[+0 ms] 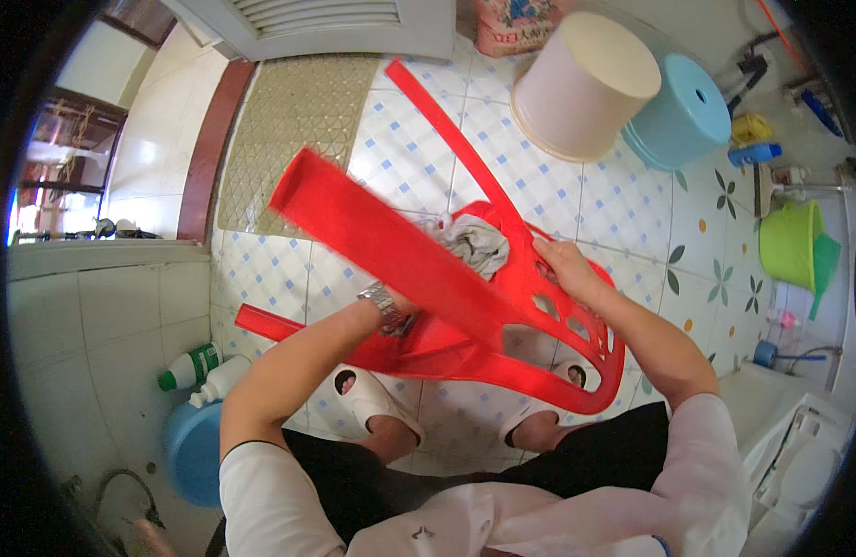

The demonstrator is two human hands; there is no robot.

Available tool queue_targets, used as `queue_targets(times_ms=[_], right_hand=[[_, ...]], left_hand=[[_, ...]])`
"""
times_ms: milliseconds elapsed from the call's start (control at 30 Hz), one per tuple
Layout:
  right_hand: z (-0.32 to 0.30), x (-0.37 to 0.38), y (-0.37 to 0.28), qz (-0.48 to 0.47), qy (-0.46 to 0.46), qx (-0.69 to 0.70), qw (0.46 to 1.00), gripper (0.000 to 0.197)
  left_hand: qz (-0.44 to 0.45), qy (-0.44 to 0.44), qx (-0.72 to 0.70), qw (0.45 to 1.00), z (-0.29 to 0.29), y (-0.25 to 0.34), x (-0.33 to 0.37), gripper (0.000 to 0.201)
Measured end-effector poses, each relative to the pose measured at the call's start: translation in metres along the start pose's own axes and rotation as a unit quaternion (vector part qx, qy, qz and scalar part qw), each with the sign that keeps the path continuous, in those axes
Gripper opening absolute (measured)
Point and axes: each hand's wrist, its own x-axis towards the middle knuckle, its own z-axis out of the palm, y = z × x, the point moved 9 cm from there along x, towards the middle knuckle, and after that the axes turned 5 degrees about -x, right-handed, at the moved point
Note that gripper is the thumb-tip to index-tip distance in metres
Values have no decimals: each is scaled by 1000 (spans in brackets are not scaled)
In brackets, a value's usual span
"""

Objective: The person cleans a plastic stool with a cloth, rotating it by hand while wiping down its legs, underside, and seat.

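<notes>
A red plastic chair [428,255] lies tilted over in front of me, its legs pointing up and to the left and its slotted backrest toward my lower right. My right hand [569,267] is closed on the edge of the backrest, fingers partly out of sight behind it. Past the broad red leg reaches my left hand [405,302], a metal watch on its wrist; the chair hides its fingers. A crumpled grey cloth [481,245] rests against the chair between the two hands. Whether the left hand touches the cloth cannot be seen.
A cream bucket [590,88] and a light blue stool-like tub [683,111] stand upside down at the far right. A mat [293,139] lies by the doorway. Bottles [191,365] and a blue basin [191,455] are at left. A green bucket [788,243] is at right.
</notes>
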Motion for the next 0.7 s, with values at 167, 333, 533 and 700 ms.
queue_targets(times_ms=[167, 333, 533, 700], right_hand=[[-22, -13, -12, -24, 33, -19, 999, 57], [-50, -11, -21, -63, 104, 43, 992, 55], [-56, 11, -28, -89, 111, 61, 988, 55], [-41, 2, -38, -74, 105, 43, 991, 56]], left_hand=[[-56, 81, -229, 968, -45, -7, -36, 38], [-113, 86, -431, 891, -37, 27, -46, 46], [29, 49, -527, 848, -28, 127, -14, 64], [33, 72, -533, 842, -15, 155, 2, 77]])
